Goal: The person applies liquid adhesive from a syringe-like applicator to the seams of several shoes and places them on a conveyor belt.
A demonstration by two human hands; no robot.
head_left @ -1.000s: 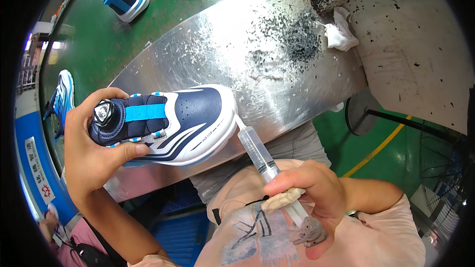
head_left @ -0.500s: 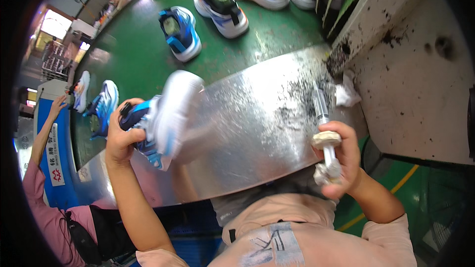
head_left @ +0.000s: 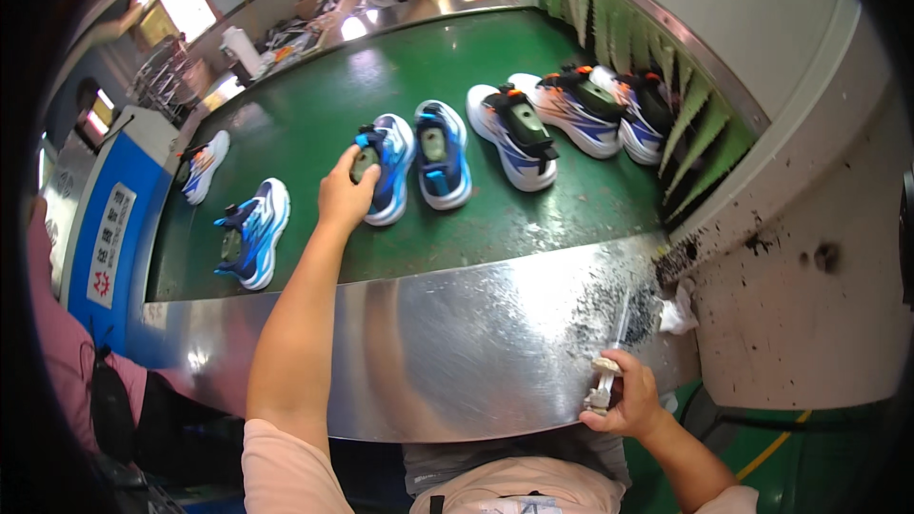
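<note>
My left hand (head_left: 345, 192) reaches over the green belt and grips the heel end of a blue and white sneaker (head_left: 392, 171), which stands sole down. Just right of it is a matching blue sneaker (head_left: 443, 154). In my right hand (head_left: 630, 395), low over the metal ledge, is a clear syringe (head_left: 621, 322) pointing away from me. Whitish wrapping covers its flange and plunger end. Further right stand a white and black sneaker (head_left: 514, 138) and white, purple and orange sneakers (head_left: 578, 112). At left on the belt sits another blue sneaker (head_left: 254, 233).
The steel ledge (head_left: 447, 343) edges the green belt (head_left: 419, 57), with black smears at its right end beside a crumpled white wad (head_left: 678, 312). Green strip curtains (head_left: 700, 138) hang at the machine opening. Another person's pink sleeve (head_left: 71, 343) is at left; someone else sits across the belt.
My left hand has carried the blue sneaker from above the ledge onto the belt, next to its match. My right hand still holds the syringe, now lower. The view has shifted.
</note>
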